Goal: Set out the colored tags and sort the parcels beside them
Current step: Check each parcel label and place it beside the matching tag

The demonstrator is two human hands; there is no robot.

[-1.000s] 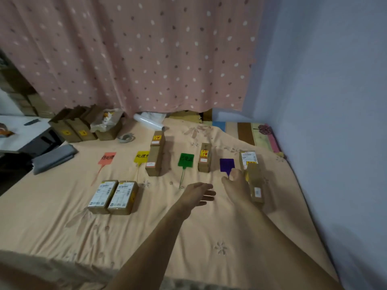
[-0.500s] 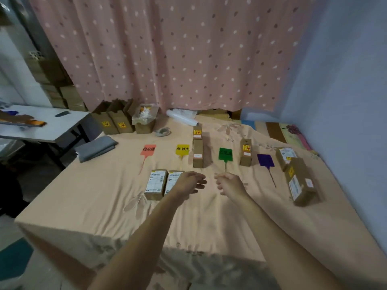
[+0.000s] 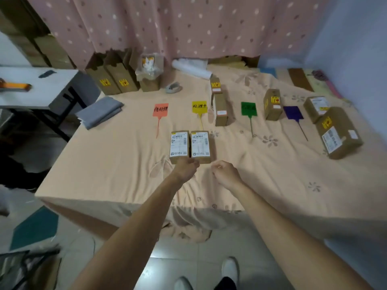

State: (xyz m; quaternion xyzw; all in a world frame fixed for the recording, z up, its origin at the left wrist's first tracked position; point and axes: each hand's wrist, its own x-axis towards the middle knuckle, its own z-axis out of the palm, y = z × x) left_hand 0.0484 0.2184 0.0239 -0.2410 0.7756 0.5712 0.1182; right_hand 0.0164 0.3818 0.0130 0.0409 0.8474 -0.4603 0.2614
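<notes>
- Head view, looking down on a bed [image 3: 125,164] w/ peach sheet. Two bare arms reach fwd.
- Done: 4 tags lie in a row across the middle, 9 to 3 o'clock: red tag [image 3: 160,109], yellow tag [image 3: 199,107], green tag [image 3: 248,109], purple tag [image 3: 293,112], each well apart.
- Prob. sorted: long parcel [image 3: 221,109] just beside yellow tag at its 3 o'clock, w/ short parcel [image 3: 215,85] behind it at 12.
- Tall parcel [image 3: 272,104] sits at 3 o'clock of green tag.
- Flat parcel [image 3: 317,107] and big parcel [image 3: 338,135] sit at 3 to 4 o'clock of purple tag.
- Red tag has no parcel beside it.
- Prob. left to do: left labelled parcel [image 3: 179,146] and right labelled parcel [image 3: 200,146] lie side by side at 6 o'clock of yellow tag, near the front edge, not clearly assigned.
- Left hand [image 3: 186,168] is at the near end of left labelled parcel, fingers curled; can't tell if it grasps the parcel.
- Right hand [image 3: 225,171] is just beside it at 3 o'clock, off the parcels, loosely curled, empty.
- Open boxes [image 3: 121,78] at 11 o'clock by the curtain [image 3: 188,24]; can't tell if they hold more parcels.
</notes>
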